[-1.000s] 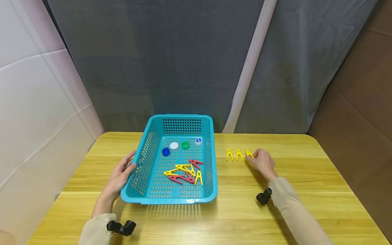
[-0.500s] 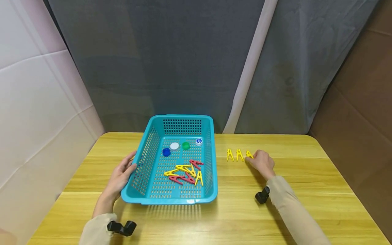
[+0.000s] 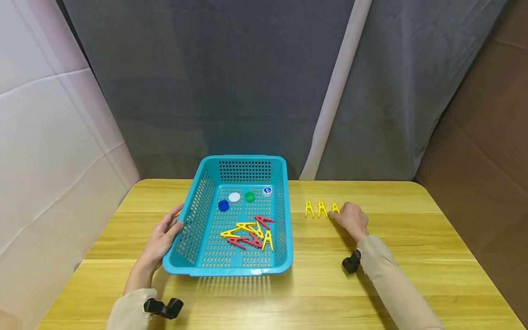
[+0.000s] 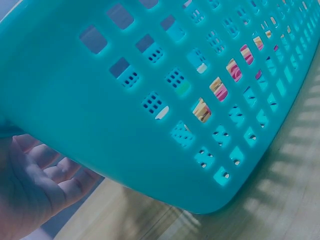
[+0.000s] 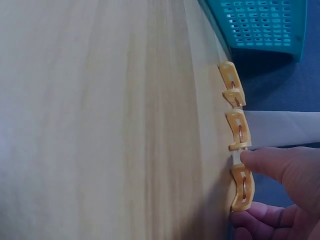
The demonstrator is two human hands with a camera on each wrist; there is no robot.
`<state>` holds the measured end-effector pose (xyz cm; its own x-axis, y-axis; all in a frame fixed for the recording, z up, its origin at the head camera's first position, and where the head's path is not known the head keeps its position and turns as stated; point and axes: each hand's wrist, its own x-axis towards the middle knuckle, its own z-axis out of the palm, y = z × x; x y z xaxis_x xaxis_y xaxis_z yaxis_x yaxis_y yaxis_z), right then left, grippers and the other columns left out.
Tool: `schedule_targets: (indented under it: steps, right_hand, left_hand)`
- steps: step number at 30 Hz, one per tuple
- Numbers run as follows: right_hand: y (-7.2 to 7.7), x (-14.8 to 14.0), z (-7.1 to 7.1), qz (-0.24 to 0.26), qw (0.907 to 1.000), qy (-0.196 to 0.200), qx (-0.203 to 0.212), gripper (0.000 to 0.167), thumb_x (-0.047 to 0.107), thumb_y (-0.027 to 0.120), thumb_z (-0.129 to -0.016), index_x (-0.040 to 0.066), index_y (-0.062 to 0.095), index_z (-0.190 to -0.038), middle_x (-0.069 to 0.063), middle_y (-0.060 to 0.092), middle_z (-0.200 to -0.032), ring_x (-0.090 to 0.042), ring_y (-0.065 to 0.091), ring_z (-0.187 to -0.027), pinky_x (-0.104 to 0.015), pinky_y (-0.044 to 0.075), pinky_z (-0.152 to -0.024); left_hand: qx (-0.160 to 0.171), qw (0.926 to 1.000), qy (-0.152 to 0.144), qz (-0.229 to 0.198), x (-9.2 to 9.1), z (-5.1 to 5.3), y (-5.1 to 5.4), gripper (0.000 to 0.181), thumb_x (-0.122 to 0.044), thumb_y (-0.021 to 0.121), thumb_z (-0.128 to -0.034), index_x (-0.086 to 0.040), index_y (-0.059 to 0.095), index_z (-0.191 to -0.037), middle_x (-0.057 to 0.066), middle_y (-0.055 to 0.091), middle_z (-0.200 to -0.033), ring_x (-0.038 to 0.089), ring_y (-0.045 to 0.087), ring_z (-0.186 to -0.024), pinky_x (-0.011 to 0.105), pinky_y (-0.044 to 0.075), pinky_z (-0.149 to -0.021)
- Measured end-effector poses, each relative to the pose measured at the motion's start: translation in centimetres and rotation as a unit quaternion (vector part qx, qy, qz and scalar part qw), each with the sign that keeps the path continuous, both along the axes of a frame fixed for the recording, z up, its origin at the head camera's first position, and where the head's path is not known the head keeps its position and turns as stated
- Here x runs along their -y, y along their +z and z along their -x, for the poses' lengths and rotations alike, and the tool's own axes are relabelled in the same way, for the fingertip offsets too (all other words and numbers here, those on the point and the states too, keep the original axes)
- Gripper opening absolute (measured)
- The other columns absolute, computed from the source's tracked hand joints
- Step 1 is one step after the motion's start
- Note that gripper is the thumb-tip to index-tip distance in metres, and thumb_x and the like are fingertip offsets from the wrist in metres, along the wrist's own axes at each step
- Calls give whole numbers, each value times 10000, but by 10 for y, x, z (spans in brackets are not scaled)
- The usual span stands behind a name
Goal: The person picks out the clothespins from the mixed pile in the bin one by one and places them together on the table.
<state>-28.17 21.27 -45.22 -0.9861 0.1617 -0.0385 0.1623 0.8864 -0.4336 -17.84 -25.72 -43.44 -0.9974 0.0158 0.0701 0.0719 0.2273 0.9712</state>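
At the near left of the wooden table (image 3: 313,293), a black device (image 3: 163,308) sits at the left wrist; a second black device (image 3: 352,262) sits at the right wrist. A little farther, the left hand (image 3: 158,238) grips the left side of a blue plastic basket (image 3: 222,271), its thumb over the rim and its fingers against the outside.

The basket stands left of the middle of the table, with slotted walls and floor. In its near part lies a loose cluster of clips: four yellow clips (image 3: 267,240) and three red clips (image 3: 237,241), some overlapping. The far part holds four round caps, apart from one another: a blue cap (image 3: 223,206) at the left, then a white cap (image 3: 234,198), a green cap (image 3: 249,197) and, farthest right, a blue-and-white cap (image 3: 267,191).

To the right of the basket, on the table, the right hand (image 3: 350,219) pinches the end yellow clip (image 5: 243,190) narrowly between thumb and fingers. Two other yellow clips (image 3: 321,209) line up to its left, between it and the basket. Beyond the far table edge hangs a grey cloth (image 3: 255,91) with a pale strip (image 3: 338,87) slanting down it.
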Motion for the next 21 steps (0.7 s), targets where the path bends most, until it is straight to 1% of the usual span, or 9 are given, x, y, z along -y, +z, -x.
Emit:
schedule_targets:
  steps: [5, 9, 12, 14, 17, 21]
  right_hand:
    - [4, 3, 0, -8, 10000, -17, -32, 518, 443, 662, -833, 156, 351, -534, 44, 282, -471, -105, 252, -436, -265, 243, -437]
    - [12, 5, -1, 137, 9996, 2, -254, 390, 396, 629, -869, 83, 498, -677, -23, 456, -585, -146, 377, -493, -296, 315, -474]
    - [20, 8, -2, 323, 9977, 151, -582, 319, 328, 610, -891, 12, 571, -876, -99, 555, -728, -177, 443, -551, -322, 374, -513]
    - [25, 12, -3, 448, 9953, 283, -813, 304, 288, 604, -898, -14, 588, -933, -117, 582, -740, -176, 454, -535, -318, 390, -504]
    - [33, 20, -2, 634, 9897, 441, -1205, 265, 239, 607, -894, -25, 596, -925, -112, 581, -700, -162, 446, -508, -299, 384, -489]
    - [45, 35, 0, 966, 9781, 596, -1748, 209, 185, 612, -884, -23, 600, -885, -104, 564, -683, -183, 460, -527, -300, 379, -520]
  left_hand:
    - [42, 10000, -22, -19, 1, -1, 0, 535, -177, 380, -1021, 0, 179, -1484, 312, 340, -1389, -70, 513, -976, 164, 460, -775]
    - [63, 10000, -31, -56, 2, -1, 2, 531, -161, 373, -1022, -2, 170, -1486, 317, 333, -1396, -77, 508, -972, 158, 456, -774]
    - [65, 10000, -19, -51, 2, -1, 3, 524, -153, 368, -1023, -3, 174, -1486, 319, 330, -1399, -79, 509, -969, 158, 457, -774]
    - [70, 10000, -14, -48, 1, -1, 3, 523, -155, 369, -1023, -7, 176, -1487, 316, 332, -1399, -79, 509, -968, 159, 457, -774]
    - [90, 9999, -24, -96, 1, 0, 4, 524, -156, 368, -1023, -12, 175, -1489, 310, 334, -1400, -68, 512, -970, 164, 458, -776]
    - [109, 9998, -34, -132, 0, 1, 4, 526, -149, 366, -1023, -12, 167, -1490, 308, 334, -1401, -61, 513, -971, 167, 459, -775]
